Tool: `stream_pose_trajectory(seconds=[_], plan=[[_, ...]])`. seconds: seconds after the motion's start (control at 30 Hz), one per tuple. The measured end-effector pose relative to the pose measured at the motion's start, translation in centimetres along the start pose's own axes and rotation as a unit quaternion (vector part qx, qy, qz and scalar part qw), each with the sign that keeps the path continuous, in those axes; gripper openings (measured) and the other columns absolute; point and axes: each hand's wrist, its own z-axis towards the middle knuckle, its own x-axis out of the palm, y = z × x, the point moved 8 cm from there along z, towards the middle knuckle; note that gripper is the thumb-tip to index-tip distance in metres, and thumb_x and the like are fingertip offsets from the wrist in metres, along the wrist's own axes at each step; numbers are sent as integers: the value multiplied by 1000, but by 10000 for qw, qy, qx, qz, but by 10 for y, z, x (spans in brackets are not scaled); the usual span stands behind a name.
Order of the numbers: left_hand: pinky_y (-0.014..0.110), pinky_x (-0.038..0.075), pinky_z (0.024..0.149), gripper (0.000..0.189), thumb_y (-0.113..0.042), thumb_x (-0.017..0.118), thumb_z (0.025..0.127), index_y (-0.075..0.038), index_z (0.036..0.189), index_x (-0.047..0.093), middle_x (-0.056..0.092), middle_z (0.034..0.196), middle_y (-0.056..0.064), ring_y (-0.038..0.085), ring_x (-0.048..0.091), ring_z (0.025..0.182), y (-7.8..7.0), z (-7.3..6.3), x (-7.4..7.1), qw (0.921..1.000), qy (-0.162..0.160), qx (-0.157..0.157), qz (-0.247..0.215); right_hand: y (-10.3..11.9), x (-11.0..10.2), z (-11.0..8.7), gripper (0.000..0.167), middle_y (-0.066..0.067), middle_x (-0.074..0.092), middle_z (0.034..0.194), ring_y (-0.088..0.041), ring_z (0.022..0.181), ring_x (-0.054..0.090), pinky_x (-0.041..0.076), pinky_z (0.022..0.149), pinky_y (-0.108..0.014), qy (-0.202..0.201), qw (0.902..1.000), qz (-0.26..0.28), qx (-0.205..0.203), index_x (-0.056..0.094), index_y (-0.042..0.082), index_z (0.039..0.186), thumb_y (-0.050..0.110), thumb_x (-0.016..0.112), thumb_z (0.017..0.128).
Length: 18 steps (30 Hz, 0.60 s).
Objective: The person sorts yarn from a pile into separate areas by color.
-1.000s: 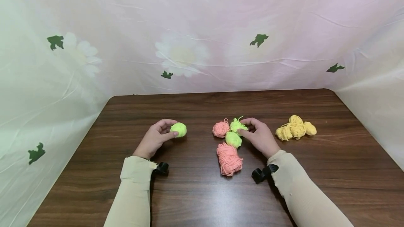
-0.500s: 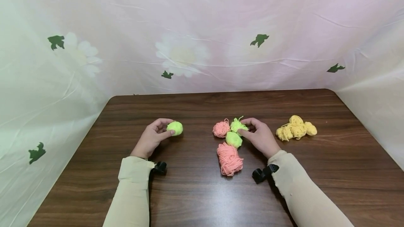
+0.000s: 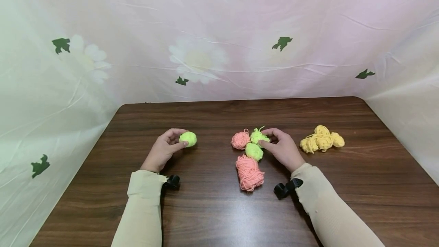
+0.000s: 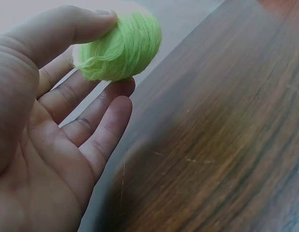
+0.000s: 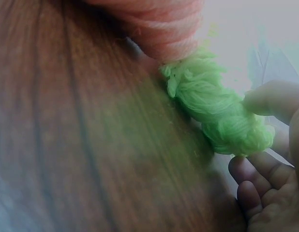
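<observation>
My left hand (image 3: 164, 149) pinches a round lime-green ball of yarn (image 3: 188, 139) between thumb and fingers, left of the table's middle. In the left wrist view the thumb presses the top of that wound ball, with fingers beneath. My right hand (image 3: 284, 148) pinches a second green yarn ball (image 3: 258, 136) with loose ends, thumb on its near side. Another green yarn ball (image 3: 254, 152) lies right in front of it. A small pink yarn ball (image 3: 239, 140) sits to their left, and a larger pink skein (image 3: 250, 173) lies nearest me.
Several yellow yarn balls (image 3: 321, 140) sit bunched to the right of my right hand on the dark wooden table (image 3: 205, 209). A pale flowered cloth (image 3: 219, 33) hangs behind and along both sides. Black wrist cameras sit on both sleeves.
My left hand has moved a little to the left with its green yarn ball, away from the cluster. The right hand and the other yarn stay put.
</observation>
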Motion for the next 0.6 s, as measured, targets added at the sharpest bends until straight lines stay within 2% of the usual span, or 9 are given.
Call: stream_pose_trajectory(seconds=[0.37,0.6], plan=[[23,52,82,42,-10,75,91,-5,129,60,65,121,7,16,62,102,5,0,-5,9999,-127,-88,-36,0,0,0,38,-8,67,101,-23,88,57,48,73,-35,10,10000,-20,-1,66,9,124,28,75,92],[22,52,85,43,-11,75,91,-4,130,59,64,126,10,16,62,106,8,1,-8,9999,-140,-45,-13,-2,0,0,38,-9,67,102,-23,89,57,48,73,-34,-3,10000,-37,7,66,10,124,29,74,92]])
